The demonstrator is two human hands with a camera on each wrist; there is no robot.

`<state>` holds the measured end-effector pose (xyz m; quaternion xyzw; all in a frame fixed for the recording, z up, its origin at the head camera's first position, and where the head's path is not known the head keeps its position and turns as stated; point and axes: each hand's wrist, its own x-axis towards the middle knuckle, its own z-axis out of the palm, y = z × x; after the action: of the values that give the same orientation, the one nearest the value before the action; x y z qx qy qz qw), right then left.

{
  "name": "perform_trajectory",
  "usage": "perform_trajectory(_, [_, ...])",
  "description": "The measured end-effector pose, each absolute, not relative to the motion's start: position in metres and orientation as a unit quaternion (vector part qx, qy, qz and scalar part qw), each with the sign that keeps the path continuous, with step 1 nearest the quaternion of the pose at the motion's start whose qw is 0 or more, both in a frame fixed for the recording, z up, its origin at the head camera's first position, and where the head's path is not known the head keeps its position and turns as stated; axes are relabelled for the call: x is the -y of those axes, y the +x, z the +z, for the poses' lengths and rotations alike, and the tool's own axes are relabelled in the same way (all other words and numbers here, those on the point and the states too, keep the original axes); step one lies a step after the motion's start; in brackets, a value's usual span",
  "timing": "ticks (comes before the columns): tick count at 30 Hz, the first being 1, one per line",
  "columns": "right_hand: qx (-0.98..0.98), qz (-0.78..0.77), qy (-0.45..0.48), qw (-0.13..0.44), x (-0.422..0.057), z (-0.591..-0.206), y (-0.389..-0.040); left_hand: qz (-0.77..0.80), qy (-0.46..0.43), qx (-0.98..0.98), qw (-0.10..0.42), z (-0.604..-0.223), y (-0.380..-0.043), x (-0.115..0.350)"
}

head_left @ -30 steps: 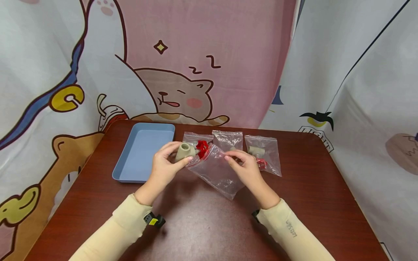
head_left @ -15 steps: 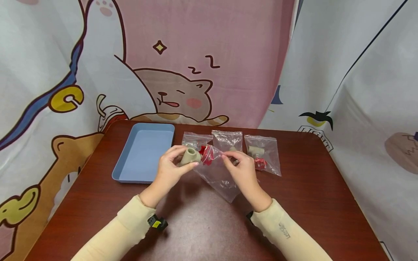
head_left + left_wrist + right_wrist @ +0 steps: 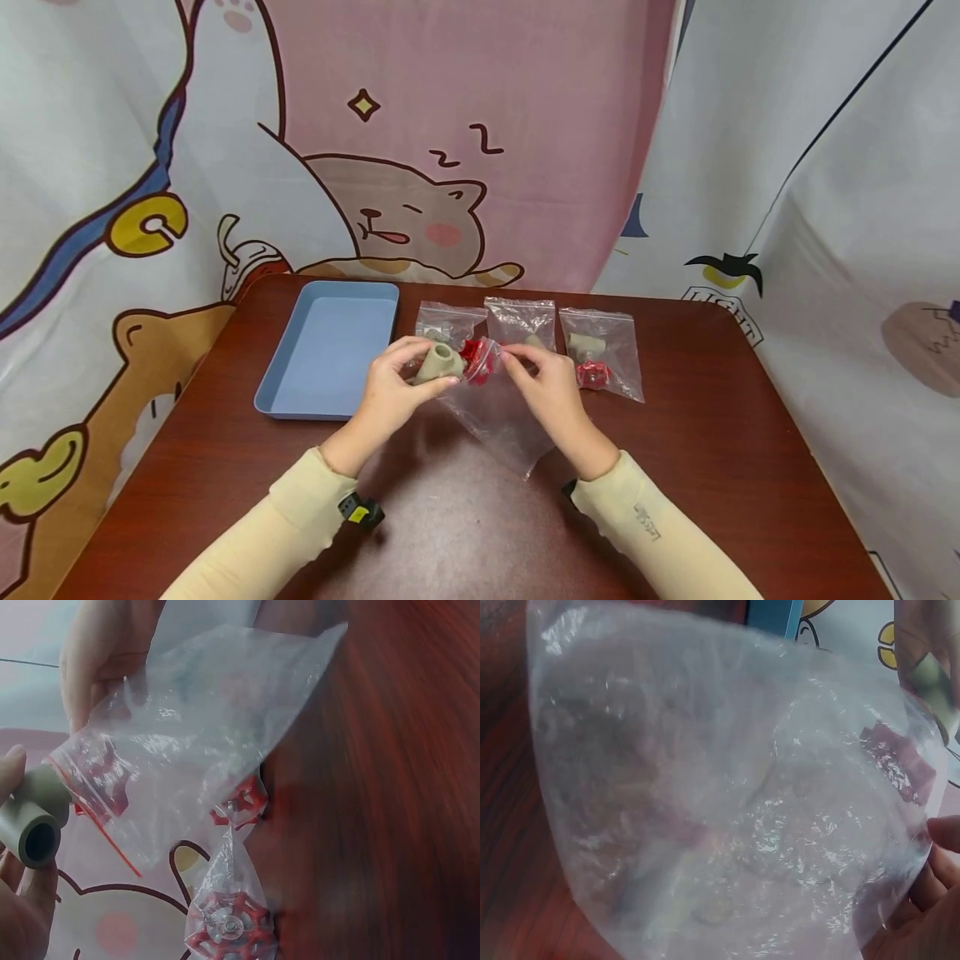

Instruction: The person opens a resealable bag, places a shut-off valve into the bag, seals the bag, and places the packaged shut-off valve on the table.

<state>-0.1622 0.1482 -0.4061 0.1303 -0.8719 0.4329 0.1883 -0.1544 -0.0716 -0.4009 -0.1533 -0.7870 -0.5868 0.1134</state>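
My left hand (image 3: 386, 390) grips the grey-green pipe body of a valve (image 3: 441, 362), fingers above and thumb below. Its red handwheel (image 3: 477, 360) lies within the mouth of a clear zip bag (image 3: 508, 429). In the left wrist view the bag's red seal line crosses just beyond the valve body (image 3: 45, 796), and the wheel shows through the film. My right hand (image 3: 551, 393) pinches the bag's upper edge between thumb and finger. The right wrist view is mostly filled by the hanging bag (image 3: 690, 780), with the fingers of my right hand (image 3: 922, 907) at its edge.
A blue tray (image 3: 330, 403) lies at the back left of the brown table (image 3: 675, 467). Behind my hands stand several clear bags in a row: a left bag (image 3: 453, 314), a middle bag (image 3: 521, 313) and a right bag (image 3: 626, 358) with a red-wheeled valve inside.
My left hand has moved the valve to the right, and the red wheel has gone into the bag's mouth. My right hand has shifted left with the bag's edge, and the bag hangs lower.
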Motion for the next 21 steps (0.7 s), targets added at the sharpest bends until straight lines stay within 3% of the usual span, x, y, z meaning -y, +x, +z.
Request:
perform_trajectory(6, [0.871,0.425,0.112,0.218,-0.143,-0.408,-0.165,-0.576,-0.212,0.781,0.116,-0.413,-0.156,0.07])
perform_trajectory(11, [0.86,0.447,0.116,0.219,-0.14,-0.41,-0.167,-0.583,-0.204,0.779,0.106,-0.408,-0.152,0.067])
perform_trajectory(16, [0.847,0.466,0.129,0.221,-0.142,-0.415,-0.169,-0.622,-0.159,0.765,0.047,-0.402,-0.152,0.067])
perform_trajectory(21, [0.83,0.485,0.157,0.225,-0.141,-0.417,-0.17,-0.666,-0.126,0.735,-0.021,-0.424,-0.161,0.068])
